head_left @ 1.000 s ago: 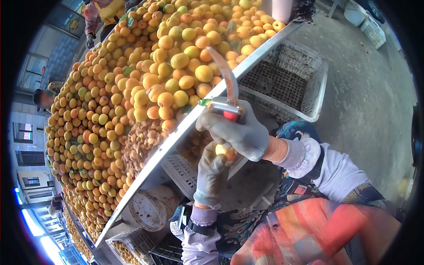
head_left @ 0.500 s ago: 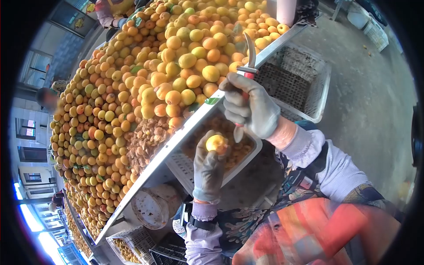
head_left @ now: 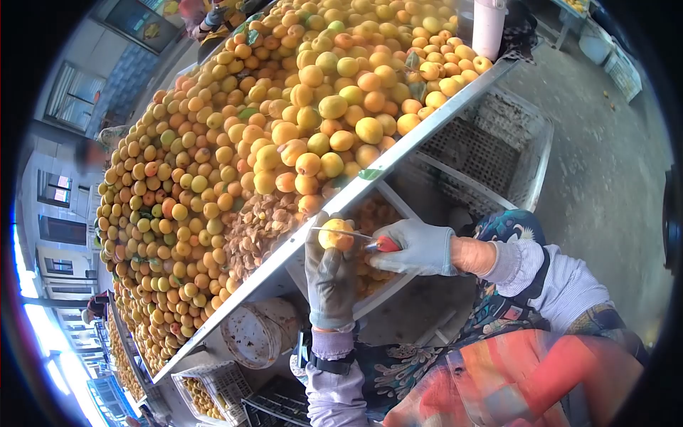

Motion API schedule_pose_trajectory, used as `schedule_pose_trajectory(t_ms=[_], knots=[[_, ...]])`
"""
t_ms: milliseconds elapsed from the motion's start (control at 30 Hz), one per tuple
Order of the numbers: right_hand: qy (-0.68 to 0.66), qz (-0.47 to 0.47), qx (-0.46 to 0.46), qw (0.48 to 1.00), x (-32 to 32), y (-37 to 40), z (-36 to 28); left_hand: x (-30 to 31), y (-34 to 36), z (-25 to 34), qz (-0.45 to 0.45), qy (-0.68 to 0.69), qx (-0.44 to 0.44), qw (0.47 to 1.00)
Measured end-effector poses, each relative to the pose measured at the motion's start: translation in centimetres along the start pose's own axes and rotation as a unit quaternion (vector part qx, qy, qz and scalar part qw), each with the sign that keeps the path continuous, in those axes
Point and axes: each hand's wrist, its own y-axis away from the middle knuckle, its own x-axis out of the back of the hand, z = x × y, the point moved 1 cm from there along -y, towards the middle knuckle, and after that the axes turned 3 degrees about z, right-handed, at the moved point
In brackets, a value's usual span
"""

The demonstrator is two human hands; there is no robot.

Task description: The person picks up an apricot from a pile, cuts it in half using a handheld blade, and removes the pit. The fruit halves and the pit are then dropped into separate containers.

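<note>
My left hand (head_left: 329, 281), in a grey glove, is closed around a yellow apricot (head_left: 336, 236), holding it up near the table's edge. My right hand (head_left: 420, 249), gloved too, grips a red-handled knife (head_left: 386, 244). The thin blade points left and lies across the apricot's upper part, overlapping it in this view. Just beyond both hands, a large heap of apricots (head_left: 284, 133) covers the table, with a small pile of brown pit-like pieces (head_left: 260, 231) at its near side. Below the hands, a crate (head_left: 384, 293) with yellowish pieces in it is partly hidden.
A raised pale table edge (head_left: 420, 135) runs diagonally past the hands. Beneath it are a white crate (head_left: 530, 167), a stained white bucket (head_left: 260, 333) and a crate of yellow fruit (head_left: 231, 384). A pink cylinder (head_left: 488, 30) stands at the far corner. Another person's arm (head_left: 196, 18) shows across the heap.
My right hand has come down and turned the knife from upright to sideways, bringing its blade to the apricot. The left hand still holds the fruit, slightly left of before. The view has shifted slightly.
</note>
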Motion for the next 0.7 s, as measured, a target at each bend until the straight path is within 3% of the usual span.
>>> schedule_pose_trajectory(t_ms=[333,500,633,700], knots=[[0.051,0.008,-0.006,0.999,-0.4,-0.3,0.2,0.5,0.1,-0.5,-0.008,0.064,0.011,0.998],[0.069,0.018,-0.019,0.997,-0.9,-0.4,0.3,0.9,0.2,-0.6,-0.009,0.022,0.009,1.0],[0.131,0.058,0.035,0.989,-1.5,-0.7,1.4,-0.1,0.5,0.4,0.005,0.009,0.02,1.0],[0.135,0.063,0.043,0.988,-1.7,-1.2,2.6,0.0,0.5,0.6,-0.046,-0.042,-0.03,0.998]])
